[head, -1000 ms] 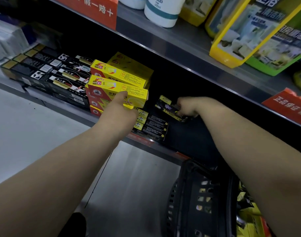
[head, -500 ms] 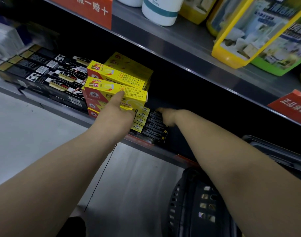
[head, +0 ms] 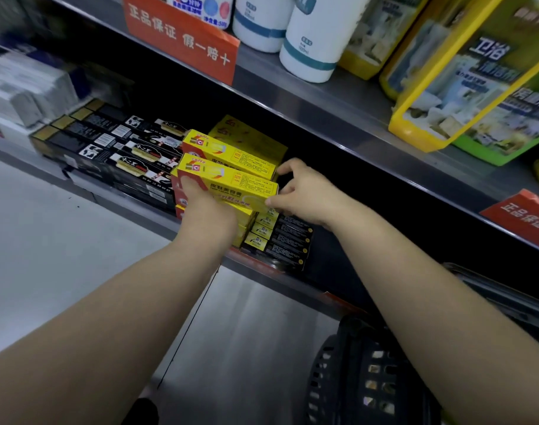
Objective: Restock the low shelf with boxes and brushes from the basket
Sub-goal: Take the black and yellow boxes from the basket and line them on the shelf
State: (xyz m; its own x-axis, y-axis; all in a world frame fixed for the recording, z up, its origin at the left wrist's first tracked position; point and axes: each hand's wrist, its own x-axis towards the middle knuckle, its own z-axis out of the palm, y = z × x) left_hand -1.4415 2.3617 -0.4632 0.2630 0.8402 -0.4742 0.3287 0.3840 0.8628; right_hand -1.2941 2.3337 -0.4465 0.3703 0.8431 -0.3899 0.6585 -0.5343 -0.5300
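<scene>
Basket [head: 338,375] perhaps holds packs [head: 373,369]; right hand [head: 305,194] pinches box [head: 231,184].

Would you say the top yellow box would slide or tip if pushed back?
Probably stiff: the top yellow box shows straight edges between the left hand and right hand. Lying flat on glossy boxes, it likely slides, not tips.

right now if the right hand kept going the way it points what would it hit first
The front yellow box: the right hand points left at its right end, and its fingertips seem to touch it, though depth is unclear.
</scene>
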